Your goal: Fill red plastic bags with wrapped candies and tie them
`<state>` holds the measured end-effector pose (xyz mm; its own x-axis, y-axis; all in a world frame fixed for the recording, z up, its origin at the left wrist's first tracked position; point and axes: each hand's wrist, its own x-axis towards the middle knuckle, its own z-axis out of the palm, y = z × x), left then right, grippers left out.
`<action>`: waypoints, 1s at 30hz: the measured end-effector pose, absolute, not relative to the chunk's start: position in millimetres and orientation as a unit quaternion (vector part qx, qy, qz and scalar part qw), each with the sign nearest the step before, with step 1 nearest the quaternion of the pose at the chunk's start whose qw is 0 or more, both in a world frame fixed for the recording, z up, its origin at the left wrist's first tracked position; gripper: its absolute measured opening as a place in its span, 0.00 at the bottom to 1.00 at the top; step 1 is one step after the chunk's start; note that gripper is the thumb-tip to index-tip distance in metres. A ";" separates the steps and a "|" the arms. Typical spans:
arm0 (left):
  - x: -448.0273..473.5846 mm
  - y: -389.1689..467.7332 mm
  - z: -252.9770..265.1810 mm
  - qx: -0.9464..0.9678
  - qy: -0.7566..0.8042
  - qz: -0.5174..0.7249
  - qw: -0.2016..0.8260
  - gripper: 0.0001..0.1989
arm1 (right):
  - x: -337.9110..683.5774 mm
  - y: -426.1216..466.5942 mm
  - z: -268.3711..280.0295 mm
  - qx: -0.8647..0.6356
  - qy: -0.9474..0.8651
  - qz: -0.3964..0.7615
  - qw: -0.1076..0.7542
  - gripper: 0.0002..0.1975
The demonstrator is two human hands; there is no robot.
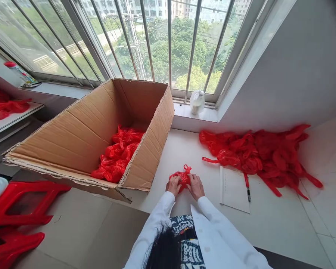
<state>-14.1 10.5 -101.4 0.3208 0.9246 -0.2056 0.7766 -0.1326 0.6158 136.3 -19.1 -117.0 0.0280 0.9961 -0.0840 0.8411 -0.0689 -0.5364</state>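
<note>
Both hands meet on the white counter (268, 220), close in front of the person. Left hand (173, 185) and right hand (196, 186) pinch a small red bag bundle (182, 176) between them, one on each side. Up and to the left, the big cardboard box (81, 130) holds more tied red bundles (117, 157). Loose red bags (263, 157) lie to the right, well apart.

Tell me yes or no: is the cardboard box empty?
No, the box holds a heap of red bags on its floor.

One head-worn camera looks steeply down and forward over the white table (268, 224) toward the window (168, 41).
</note>
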 end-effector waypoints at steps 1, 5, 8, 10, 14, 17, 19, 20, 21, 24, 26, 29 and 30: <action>-14.4 10.1 -101.1 0.743 0.576 0.113 0.322 0.11 | 134.2 -15.0 -118.1 -0.700 -0.660 0.221 0.162 0.16; -20.6 10.9 -101.7 0.728 0.602 0.121 0.305 0.10 | 140.3 -5.6 -118.3 -0.705 -0.660 0.215 0.145 0.09; -34.4 12.1 -104.2 0.704 0.634 0.135 0.288 0.08 | 161.0 -7.5 -116.0 -0.730 -0.634 0.204 0.152 0.08; -47.3 12.8 -105.9 0.687 0.658 0.144 0.272 0.08 | 180.7 -12.2 -116.5 -0.760 -0.599 0.199 0.158 0.08; -67.3 13.1 -106.6 0.680 0.671 0.143 0.258 0.08 | 215.6 -23.2 -120.9 -0.800 -0.536 0.222 0.157 0.11; -61.1 10.2 -102.6 0.718 0.633 0.142 0.252 0.15 | 218.3 -25.9 -118.8 -0.781 -0.549 0.245 0.167 0.20; -44.6 6.9 -99.1 0.756 0.589 0.142 0.248 0.25 | 206.8 -23.5 -114.2 -0.739 -0.592 0.265 0.181 0.27; -34.0 5.2 -97.8 0.775 0.564 0.140 0.249 0.29 | 198.4 -21.5 -111.8 -0.713 -0.616 0.279 0.186 0.29; -23.1 3.9 -97.1 0.791 0.540 0.137 0.252 0.31 | 189.4 -19.3 -109.8 -0.688 -0.637 0.292 0.189 0.29; 1.6 3.7 -98.0 0.815 0.500 0.130 0.262 0.22 | 167.1 -13.9 -106.7 -0.656 -0.656 0.316 0.201 0.19; 4.9 8.1 -98.6 0.811 0.503 0.132 0.269 0.15 | 162.2 -12.6 -105.6 -0.666 -0.637 0.318 0.223 0.10; -4.8 20.2 -93.8 0.787 0.527 0.153 0.282 0.10 | 169.8 -12.5 -99.9 -0.698 -0.579 0.316 0.278 0.09; -8.4 24.9 -90.4 0.778 0.532 0.166 0.289 0.08 | 174.1 -12.4 -96.4 -0.709 -0.556 0.314 0.300 0.10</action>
